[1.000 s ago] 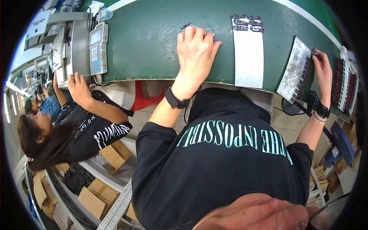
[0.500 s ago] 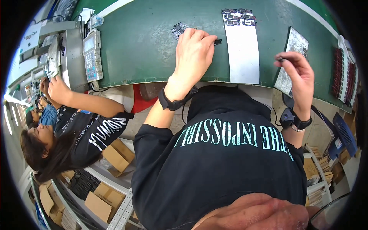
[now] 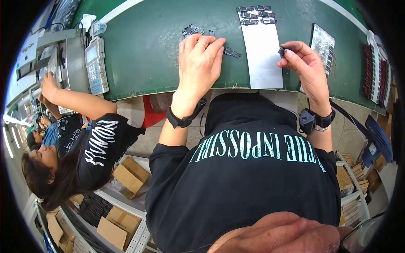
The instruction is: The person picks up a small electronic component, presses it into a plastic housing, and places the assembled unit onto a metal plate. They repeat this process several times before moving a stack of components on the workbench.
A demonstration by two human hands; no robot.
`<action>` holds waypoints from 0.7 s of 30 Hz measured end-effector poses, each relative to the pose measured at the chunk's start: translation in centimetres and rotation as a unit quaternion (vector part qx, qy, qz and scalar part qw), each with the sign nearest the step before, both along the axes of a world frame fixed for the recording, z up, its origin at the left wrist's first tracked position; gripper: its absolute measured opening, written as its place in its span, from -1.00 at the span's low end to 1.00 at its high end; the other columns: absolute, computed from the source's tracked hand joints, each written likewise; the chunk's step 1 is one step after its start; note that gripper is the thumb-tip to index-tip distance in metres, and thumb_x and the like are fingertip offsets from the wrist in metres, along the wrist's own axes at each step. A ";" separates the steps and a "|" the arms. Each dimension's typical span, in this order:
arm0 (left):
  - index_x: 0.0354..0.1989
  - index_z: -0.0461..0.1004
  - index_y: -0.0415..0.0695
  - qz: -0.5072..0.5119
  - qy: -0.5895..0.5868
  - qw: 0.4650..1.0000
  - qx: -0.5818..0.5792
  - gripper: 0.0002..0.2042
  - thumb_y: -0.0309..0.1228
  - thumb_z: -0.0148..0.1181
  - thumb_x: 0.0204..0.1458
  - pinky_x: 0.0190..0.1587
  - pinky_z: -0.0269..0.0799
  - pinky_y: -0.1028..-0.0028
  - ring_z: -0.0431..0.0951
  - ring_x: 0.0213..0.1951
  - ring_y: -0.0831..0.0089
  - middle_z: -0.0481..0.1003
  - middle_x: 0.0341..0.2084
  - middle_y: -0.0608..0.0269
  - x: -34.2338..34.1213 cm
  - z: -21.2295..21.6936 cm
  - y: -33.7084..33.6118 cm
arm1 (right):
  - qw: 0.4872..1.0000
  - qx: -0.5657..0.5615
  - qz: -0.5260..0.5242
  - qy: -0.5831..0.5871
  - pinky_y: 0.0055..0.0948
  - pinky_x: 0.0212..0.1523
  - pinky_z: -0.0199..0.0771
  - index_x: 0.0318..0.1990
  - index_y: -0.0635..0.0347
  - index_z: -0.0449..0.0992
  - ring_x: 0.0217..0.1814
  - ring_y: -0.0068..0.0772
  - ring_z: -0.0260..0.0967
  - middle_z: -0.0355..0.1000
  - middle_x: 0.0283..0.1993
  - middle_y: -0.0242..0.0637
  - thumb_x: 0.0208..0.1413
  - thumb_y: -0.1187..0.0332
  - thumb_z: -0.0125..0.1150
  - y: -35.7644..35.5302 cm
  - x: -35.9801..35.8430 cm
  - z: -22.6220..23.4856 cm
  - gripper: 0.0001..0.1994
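My left hand (image 3: 198, 59) is over the green table, fingers bent and pinched. A thin black frame-like part (image 3: 232, 52) sticks out to the right at its thumb tip; the grip itself is partly hidden. Beyond its fingertips is a small pile of similar black parts (image 3: 193, 30), and one more (image 3: 211, 33) stands apart from it. My right hand (image 3: 306, 63) pinches a small black piece (image 3: 282, 51), too small to name exactly, above the right edge of a white sheet (image 3: 265, 55). Several black frame-like parts (image 3: 249, 15) lie in rows across the sheet's far end.
A grey metallic plate (image 3: 322, 44) with small dark pieces lies behind my right hand. Racks of dark red pieces (image 3: 373, 69) stand at the far right. A keypad device (image 3: 96, 67) is at the left, where a co-worker (image 3: 84, 99) works at a machine. The table's near edge curves before me.
My right hand has moved left with the small black piece, up to the white sheet's edge. My left hand has shifted slightly left and nearer, and more of the black part by its thumb shows.
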State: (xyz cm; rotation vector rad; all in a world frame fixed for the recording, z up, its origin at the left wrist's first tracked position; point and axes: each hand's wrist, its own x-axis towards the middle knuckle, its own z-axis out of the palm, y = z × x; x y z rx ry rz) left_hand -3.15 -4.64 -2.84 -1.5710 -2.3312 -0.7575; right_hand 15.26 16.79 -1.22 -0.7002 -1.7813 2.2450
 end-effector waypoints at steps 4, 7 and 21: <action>-0.22 0.64 -0.04 -0.042 -0.025 0.998 -0.033 -0.77 -0.40 0.40 -0.11 0.08 0.30 0.23 0.42 -0.03 0.25 0.51 -0.25 0.32 -1.0 1.0 -0.5 | 1.000 -0.001 -0.003 -0.001 -0.53 -0.09 0.53 0.01 0.29 0.50 -0.21 -0.56 0.52 0.51 -0.20 -0.36 0.28 0.39 0.17 0.0 0.0 0.3 -0.78; -0.21 0.63 -0.05 -0.065 -0.027 0.997 -0.041 -0.76 -0.41 0.40 -0.11 0.09 0.30 0.22 0.42 -0.02 0.25 0.51 -0.25 0.31 -1.2 0.8 -0.3 | 1.000 0.002 0.011 0.005 -0.53 -0.09 0.52 0.01 0.29 0.50 -0.22 -0.57 0.51 0.51 -0.21 -0.37 0.28 0.38 0.18 -0.4 -0.8 0.4 -0.77; -0.23 0.56 -0.16 -0.058 -0.090 0.989 0.100 -0.80 -0.50 0.34 -0.05 -0.29 0.54 0.46 0.62 -0.36 0.33 0.56 -0.50 0.22 2.0 0.7 2.7 | 0.995 0.090 0.010 0.036 -0.61 -0.08 0.48 -0.02 0.31 0.50 -0.17 -0.63 0.47 0.51 -0.17 -0.39 0.27 0.43 0.18 -3.0 -3.5 2.1 -0.81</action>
